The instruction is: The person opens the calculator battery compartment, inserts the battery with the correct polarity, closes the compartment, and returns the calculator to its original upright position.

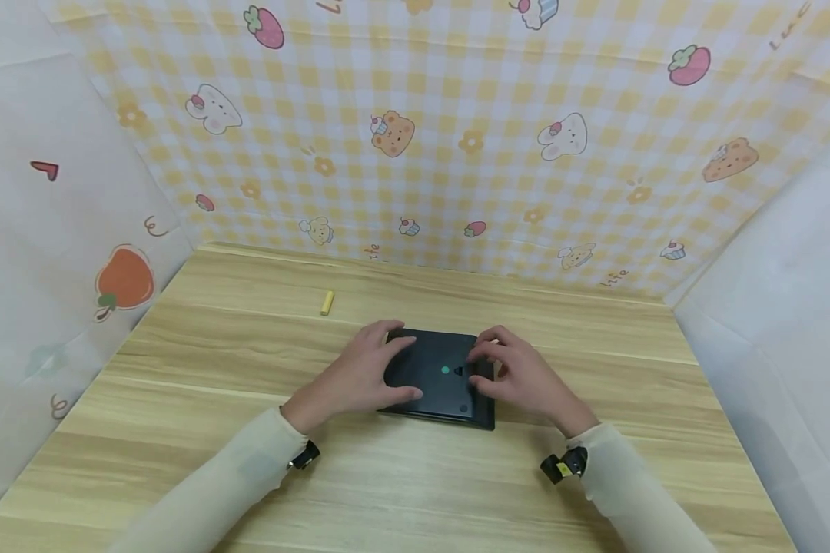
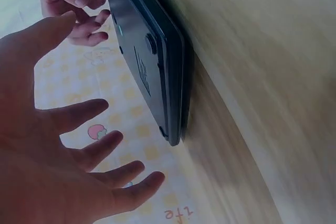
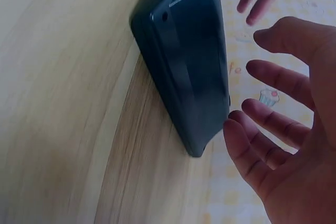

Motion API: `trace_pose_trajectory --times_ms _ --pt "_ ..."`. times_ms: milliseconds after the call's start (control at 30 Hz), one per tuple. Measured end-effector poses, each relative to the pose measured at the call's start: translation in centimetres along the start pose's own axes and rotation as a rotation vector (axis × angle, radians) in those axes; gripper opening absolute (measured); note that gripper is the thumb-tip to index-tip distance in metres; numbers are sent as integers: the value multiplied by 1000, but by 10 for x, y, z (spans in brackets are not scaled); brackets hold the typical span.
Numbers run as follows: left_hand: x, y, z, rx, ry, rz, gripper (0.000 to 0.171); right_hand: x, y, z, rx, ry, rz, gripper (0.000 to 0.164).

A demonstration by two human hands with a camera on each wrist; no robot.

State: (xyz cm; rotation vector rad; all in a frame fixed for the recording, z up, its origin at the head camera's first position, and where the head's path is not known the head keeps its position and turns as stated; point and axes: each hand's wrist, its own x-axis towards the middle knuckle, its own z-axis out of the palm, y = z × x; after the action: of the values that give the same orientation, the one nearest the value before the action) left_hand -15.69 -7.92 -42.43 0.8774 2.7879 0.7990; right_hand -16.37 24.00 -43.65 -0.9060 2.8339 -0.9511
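Observation:
A flat black device (image 1: 429,369), in shape like a desk calculator, lies on the table with its underside up. That underside shows a green dot (image 1: 446,370), a small latch (image 1: 459,371) and dark round feet. My left hand (image 1: 360,376) is spread over its left end, thumb and fingers apart. Over the right end is my right hand (image 1: 522,376), its fingers loosely bent near the latch. In the right wrist view the device's thick edge (image 3: 194,72) stands just beside the fingertips, and neither palm holds anything.
Farther back on the table (image 1: 249,322), left of the device, lies a small yellow cylinder (image 1: 327,302) like a battery. A checked cloth (image 1: 443,169) with cartoon prints hangs along the back edge, and pale sheets (image 1: 48,230) close off both sides.

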Motion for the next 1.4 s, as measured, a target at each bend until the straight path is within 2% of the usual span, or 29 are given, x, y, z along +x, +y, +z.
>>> trace_pose_trajectory --times_ms 333,467,667,1000,1133,1400 --pt "14 5 8 22 -95 -20 91 8 -7 12 -143 -30 -69 20" --pt "17 4 11 21 -132 -36 94 11 -6 14 -140 -41 -68 19" --pt "21 2 13 30 -154 -37 99 14 -3 17 -108 -51 -76 16" --pt "24 1 14 20 -177 -64 102 18 3 23 -93 -40 -103 11" --pt "25 2 15 10 -186 -78 103 19 4 25 -87 -38 -115 4" --pt "24 1 15 4 -185 -86 103 18 4 25 -94 -35 -115 8"
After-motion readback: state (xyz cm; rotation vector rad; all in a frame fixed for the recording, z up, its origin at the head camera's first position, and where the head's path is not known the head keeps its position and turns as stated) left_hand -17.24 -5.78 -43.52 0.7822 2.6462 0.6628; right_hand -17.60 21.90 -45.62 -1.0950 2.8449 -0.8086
